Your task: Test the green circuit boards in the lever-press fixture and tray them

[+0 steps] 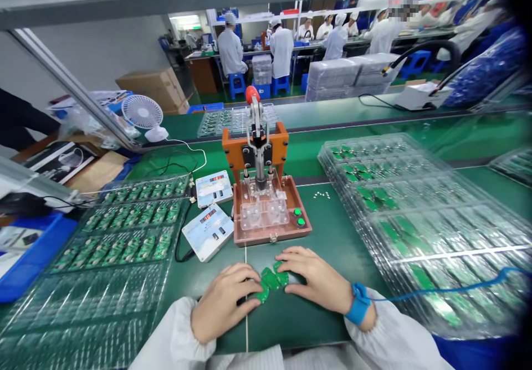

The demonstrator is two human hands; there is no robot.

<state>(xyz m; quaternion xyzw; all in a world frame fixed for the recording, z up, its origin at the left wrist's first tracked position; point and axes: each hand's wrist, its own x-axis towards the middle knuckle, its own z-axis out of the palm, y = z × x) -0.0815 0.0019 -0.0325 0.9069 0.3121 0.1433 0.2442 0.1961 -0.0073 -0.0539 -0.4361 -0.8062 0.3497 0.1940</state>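
Observation:
Several small rounded green circuit boards (pixel 270 278) lie close together, low over the green bench mat, between my two hands. My left hand (pixel 226 301) grips the left end of this group, thumb below and fingers above. At the right end, the fingertips and thumb of my right hand (pixel 316 278) close on the boards' edge. A blue wrist strap (pixel 358 304) with a cord is around my right wrist. Just beyond my hands stands a test fixture (pixel 272 237) with an orange frame, a red-tipped lever, clear plastic blocks and two green buttons.
Two display boxes (pixel 208 231) sit left of the fixture. Trays of green boards (pixel 124 248) fill the left side; stacked clear trays (pixel 399 220) stand on the right. Small white pieces (pixel 321 195) lie right of the fixture. A white fan (pixel 143 114) stands back left. People in white work behind.

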